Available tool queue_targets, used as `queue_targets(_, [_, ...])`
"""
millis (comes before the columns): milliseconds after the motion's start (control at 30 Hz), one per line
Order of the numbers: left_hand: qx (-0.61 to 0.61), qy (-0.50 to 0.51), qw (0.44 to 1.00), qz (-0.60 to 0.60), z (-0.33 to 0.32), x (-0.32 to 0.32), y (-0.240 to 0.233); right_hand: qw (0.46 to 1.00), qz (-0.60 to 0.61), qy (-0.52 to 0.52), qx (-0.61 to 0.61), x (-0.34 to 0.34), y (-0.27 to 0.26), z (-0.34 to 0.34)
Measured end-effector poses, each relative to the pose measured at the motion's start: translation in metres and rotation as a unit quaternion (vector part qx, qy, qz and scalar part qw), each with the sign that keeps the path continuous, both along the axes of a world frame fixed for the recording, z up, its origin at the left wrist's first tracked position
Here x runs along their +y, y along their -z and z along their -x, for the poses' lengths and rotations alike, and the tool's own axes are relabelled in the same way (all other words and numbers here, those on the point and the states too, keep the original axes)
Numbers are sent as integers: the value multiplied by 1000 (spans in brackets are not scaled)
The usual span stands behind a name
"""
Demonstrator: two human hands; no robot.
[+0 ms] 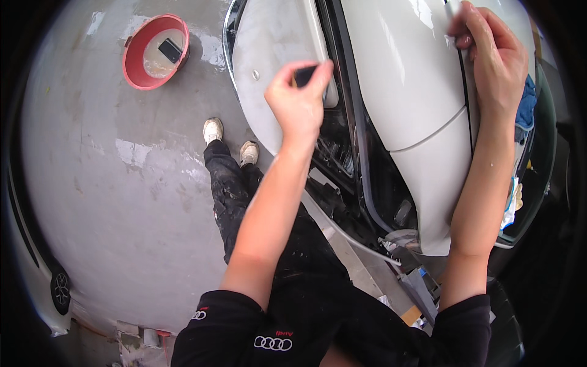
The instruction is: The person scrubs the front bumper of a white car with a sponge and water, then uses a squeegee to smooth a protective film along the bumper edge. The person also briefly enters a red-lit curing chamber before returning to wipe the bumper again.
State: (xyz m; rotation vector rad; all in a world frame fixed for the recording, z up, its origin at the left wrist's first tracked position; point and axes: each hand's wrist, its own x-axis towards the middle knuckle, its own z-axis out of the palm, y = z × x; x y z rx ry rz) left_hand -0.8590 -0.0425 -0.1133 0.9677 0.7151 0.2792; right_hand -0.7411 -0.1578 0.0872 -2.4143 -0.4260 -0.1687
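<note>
My left hand (pixel 298 94) is raised in front of the white car's open door (pixel 275 41), its fingers curled around a small dark block (pixel 304 76) that is partly hidden. Farther right, my right hand (pixel 497 55) is at the edge of the car's white body panel (pixel 412 59). Its fingertips are blurred near a pale, shiny piece, and I cannot tell whether they hold it. Black trim and seals run between the door and the panel. Both hands and forearms look wet.
A red bucket (pixel 130 59) of cloudy water with a dark block (pixel 170 50) in it stands on the wet grey floor (pixel 114 192). A blue cloth (pixel 526 105) lies at the car's right side. Another car (pixel 34 275) is at lower left. Clutter lies below the open door.
</note>
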Motion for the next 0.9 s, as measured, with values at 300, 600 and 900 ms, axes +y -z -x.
queue_targets(300, [88,-16,996,10,-23,8,3,1000,16,-1,24,-9,-5,-5])
queue_targets(600, [-35,-28,997,70,-72,33,-3,997,74,-9,20,-16,-12,-7])
queue_targets(900, [-25,-23,997,-68,-91,39,-1,997,63,-9,39,-8,-15,-3])
